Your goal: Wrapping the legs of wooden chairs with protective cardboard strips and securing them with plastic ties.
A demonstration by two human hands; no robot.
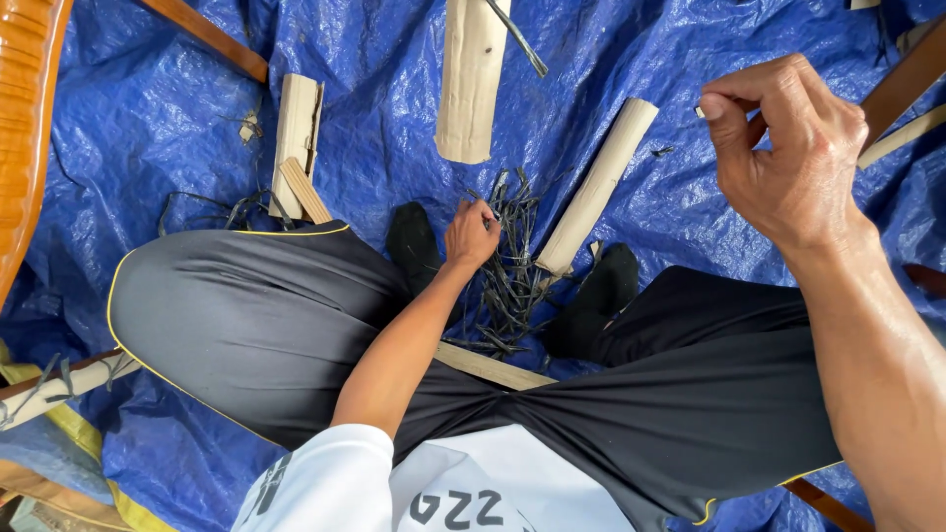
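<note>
Dark nails lie in a loose heap at the centre of the frame, between the two black-socked feet, most of them running roughly up and down the frame. The left hand is right down on the heap's upper left edge, fingers bunched together on the topmost nails; whether one is actually pinched, I cannot tell. The right hand hangs high at upper right, well apart from the heap, thumb and forefinger pressed together on something tiny and pale. So the left is far the nearer.

Just right of the heap a pale stick slants up to the right, its low end touching the pile. More offcuts lie upper left. Underneath everything, a crumpled blue tarp; an orange chair edges the left.
</note>
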